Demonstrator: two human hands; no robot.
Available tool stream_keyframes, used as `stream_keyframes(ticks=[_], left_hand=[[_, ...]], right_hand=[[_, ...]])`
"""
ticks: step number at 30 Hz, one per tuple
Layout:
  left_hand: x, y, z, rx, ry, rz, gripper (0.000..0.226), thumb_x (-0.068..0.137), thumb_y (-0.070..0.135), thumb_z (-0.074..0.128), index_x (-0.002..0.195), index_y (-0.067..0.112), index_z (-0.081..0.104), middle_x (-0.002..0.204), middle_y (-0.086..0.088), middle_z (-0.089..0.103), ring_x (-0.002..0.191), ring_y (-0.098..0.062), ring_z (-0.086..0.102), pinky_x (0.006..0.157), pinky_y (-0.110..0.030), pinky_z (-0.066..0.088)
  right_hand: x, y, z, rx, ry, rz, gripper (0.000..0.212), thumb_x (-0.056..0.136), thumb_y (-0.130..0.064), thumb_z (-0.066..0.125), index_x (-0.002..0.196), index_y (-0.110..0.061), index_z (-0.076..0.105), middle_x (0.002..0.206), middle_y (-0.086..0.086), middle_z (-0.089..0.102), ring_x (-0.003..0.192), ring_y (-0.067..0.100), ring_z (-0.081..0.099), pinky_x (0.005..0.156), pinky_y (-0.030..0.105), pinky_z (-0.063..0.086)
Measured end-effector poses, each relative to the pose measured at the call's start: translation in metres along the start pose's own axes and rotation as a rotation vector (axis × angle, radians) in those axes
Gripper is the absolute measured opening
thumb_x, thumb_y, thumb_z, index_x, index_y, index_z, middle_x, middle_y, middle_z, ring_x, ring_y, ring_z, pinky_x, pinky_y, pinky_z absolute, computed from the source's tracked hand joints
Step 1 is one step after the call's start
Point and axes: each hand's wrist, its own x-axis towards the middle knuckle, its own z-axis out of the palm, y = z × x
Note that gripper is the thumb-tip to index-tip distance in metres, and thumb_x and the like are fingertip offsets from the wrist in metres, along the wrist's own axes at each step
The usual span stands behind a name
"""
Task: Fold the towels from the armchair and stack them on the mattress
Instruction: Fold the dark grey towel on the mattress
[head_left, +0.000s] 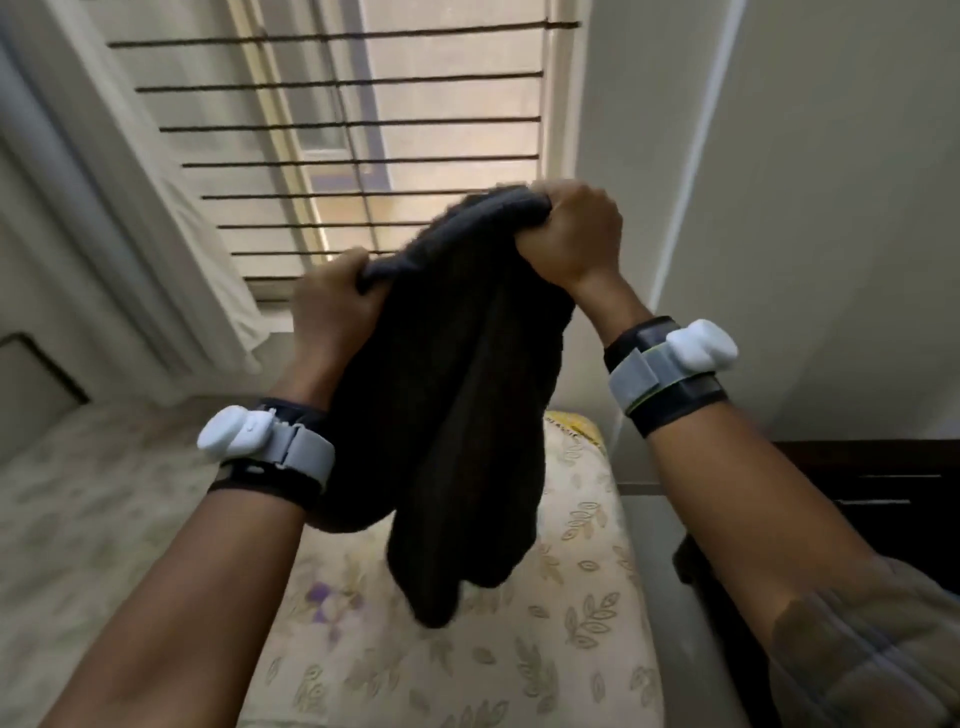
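A dark grey towel (457, 405) hangs in the air in front of me, held up by its top edge. My left hand (332, 301) grips the left end of that edge and my right hand (571, 234) grips the right end, a little higher. The cloth droops in loose folds down over the mattress (519, 649), which has a cream cover with a leaf print. The armchair is not in view.
A barred window (363, 130) with a pale curtain (171, 234) fills the wall ahead. A white wall (831, 208) stands at the right, with dark wooden furniture (883, 493) below it. Patterned floor (104, 519) lies to the left of the mattress.
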Motion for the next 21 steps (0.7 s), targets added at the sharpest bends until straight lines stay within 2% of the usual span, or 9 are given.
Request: stream_keyframes(ticks=[3,5,6,8,10,12,15,18,21], left_hand=[[-0.043,-0.059,0.013,-0.024,-0.179,-0.026,0.032,0.083,0.044,0.055,0.082,0.012,0.060,0.079,-0.012,0.067,0.078,-0.033,0.064,0.061,-0.038,0.046],[-0.083,-0.099,0.023,-0.042,-0.302,-0.099,0.031,0.079,0.042,0.054,0.082,0.012,0.062,0.078,-0.011,0.068,0.079,-0.031,0.066,0.062,-0.037,0.046],[-0.104,-0.117,0.030,-0.016,-0.369,-0.134,0.031,0.078,0.042,0.053,0.081,0.012,0.061,0.076,-0.009,0.067,0.077,-0.031,0.065,0.061,-0.037,0.045],[-0.143,-0.151,0.043,0.061,-0.490,-0.218,0.028,0.074,0.041,0.052,0.077,0.013,0.054,0.070,-0.006,0.062,0.072,-0.031,0.061,0.056,-0.036,0.044],[-0.173,-0.171,0.049,0.096,-0.583,-0.260,0.024,0.071,0.038,0.052,0.072,0.014,0.046,0.063,-0.004,0.054,0.066,-0.031,0.056,0.053,-0.033,0.038],[-0.193,-0.187,0.053,0.167,-0.675,-0.295,0.019,0.069,0.033,0.053,0.068,0.017,0.043,0.061,-0.001,0.049,0.065,-0.028,0.054,0.052,-0.030,0.032],[-0.220,-0.216,0.062,0.268,-0.786,-0.402,0.006,0.068,0.023,0.058,0.072,0.021,0.053,0.067,0.000,0.056,0.072,-0.030,0.057,0.057,-0.028,0.034],[-0.240,-0.239,0.058,0.354,-0.799,-0.531,0.015,0.070,0.021,0.059,0.083,0.024,0.067,0.076,-0.004,0.066,0.079,-0.031,0.063,0.059,-0.029,0.041],[-0.252,-0.262,0.052,0.394,-0.707,-0.659,0.029,0.074,0.022,0.055,0.096,0.026,0.073,0.086,-0.006,0.071,0.083,-0.034,0.064,0.065,-0.033,0.049]], right_hand=[[-0.040,0.008,0.045,0.085,-0.461,0.060,0.017,0.067,-0.034,0.059,0.070,-0.018,0.060,0.063,-0.002,0.058,0.066,0.022,0.060,0.055,0.026,0.041],[-0.080,0.025,0.084,0.125,-0.829,0.171,0.013,0.075,-0.025,0.072,0.086,-0.023,0.067,0.074,-0.004,0.064,0.073,0.014,0.063,0.060,0.018,0.045],[-0.102,0.035,0.105,0.113,-0.992,0.196,0.017,0.078,-0.019,0.075,0.094,-0.019,0.069,0.081,-0.001,0.066,0.080,0.017,0.065,0.065,0.021,0.046],[-0.147,0.054,0.152,0.050,-1.174,0.199,0.011,0.082,-0.015,0.072,0.090,-0.011,0.066,0.084,0.009,0.066,0.086,0.029,0.066,0.067,0.032,0.045],[-0.186,0.068,0.184,0.004,-1.235,0.224,0.013,0.082,-0.018,0.071,0.078,-0.013,0.060,0.078,0.008,0.062,0.082,0.032,0.063,0.065,0.034,0.043],[-0.215,0.076,0.209,-0.032,-1.255,0.271,0.013,0.079,-0.020,0.068,0.077,-0.016,0.056,0.080,0.007,0.062,0.081,0.030,0.062,0.064,0.035,0.046],[-0.249,0.084,0.233,-0.063,-1.176,0.377,0.013,0.073,-0.015,0.058,0.085,-0.018,0.055,0.082,0.004,0.061,0.077,0.028,0.058,0.061,0.033,0.042],[-0.276,0.092,0.241,-0.120,-1.077,0.484,0.018,0.073,-0.014,0.056,0.089,-0.021,0.054,0.083,0.002,0.059,0.077,0.028,0.054,0.062,0.032,0.036],[-0.303,0.105,0.248,-0.216,-1.080,0.550,0.019,0.078,-0.017,0.058,0.096,-0.023,0.058,0.093,0.005,0.065,0.088,0.033,0.061,0.072,0.034,0.043]])
